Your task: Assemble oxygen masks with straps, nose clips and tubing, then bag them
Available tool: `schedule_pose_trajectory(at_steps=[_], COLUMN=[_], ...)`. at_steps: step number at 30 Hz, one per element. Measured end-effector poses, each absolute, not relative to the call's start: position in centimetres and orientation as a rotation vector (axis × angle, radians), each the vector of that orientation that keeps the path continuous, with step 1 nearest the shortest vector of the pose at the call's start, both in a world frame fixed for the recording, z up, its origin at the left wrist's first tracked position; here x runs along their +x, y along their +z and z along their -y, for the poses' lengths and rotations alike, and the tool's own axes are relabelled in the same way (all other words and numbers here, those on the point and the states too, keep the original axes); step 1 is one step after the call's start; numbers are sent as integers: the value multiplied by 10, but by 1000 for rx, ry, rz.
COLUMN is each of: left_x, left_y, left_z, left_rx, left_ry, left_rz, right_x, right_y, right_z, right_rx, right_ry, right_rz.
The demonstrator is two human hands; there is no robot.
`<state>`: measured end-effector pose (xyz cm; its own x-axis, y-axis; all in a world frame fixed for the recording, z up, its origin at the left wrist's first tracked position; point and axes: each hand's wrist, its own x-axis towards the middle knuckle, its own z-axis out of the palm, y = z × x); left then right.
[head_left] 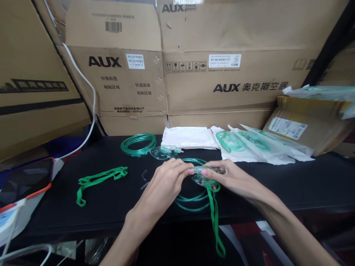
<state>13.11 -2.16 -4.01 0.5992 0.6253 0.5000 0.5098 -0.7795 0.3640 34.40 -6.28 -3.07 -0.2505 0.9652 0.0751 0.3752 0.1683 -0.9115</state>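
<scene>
Starting far left on the black bench (pixel 107 207): phone (pixel 24 181) with an orange edge, then a loose green strap (pixel 102 179), then coiled green tubing (pixel 138 152) just beside a spare clear mask (pixel 165 152). On to the left hand (pixel 172 175): fingers pinching at the left end of a clear connector (pixel 198 169), too covered to tell whether on a tube end too. And there, right between the hands, touching both, neither nearer: long axis running left to right. Now the right hand (pixel 227 175): pinching the connector's right end, over a strapped mask (pixel 201 181). Farther right: pouches (pixel 256 146), then a cardboard box (pixel 313 127).
</scene>
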Motion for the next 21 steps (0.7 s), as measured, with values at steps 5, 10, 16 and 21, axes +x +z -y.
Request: schedule_pose_trajectory(at_steps=[5,10,16,21], left_x=[122,124,131,132], left_y=[-35,-36,-41,-39], left_z=[20,20,23,25], left_rx=[2593,2589,2595,2579], left_ry=[822,878,978,1029], left_rz=[-946,-1005,-1045,-972], right_x=[342,336,332,337], right_y=[-32,-32,-32,-29], right_z=[63,65,67,71], right_rx=[-1323,-1317,-1262,-1327], right_ry=[1089,1101,1132,1065], right_rz=[1720,1636,1569,1547])
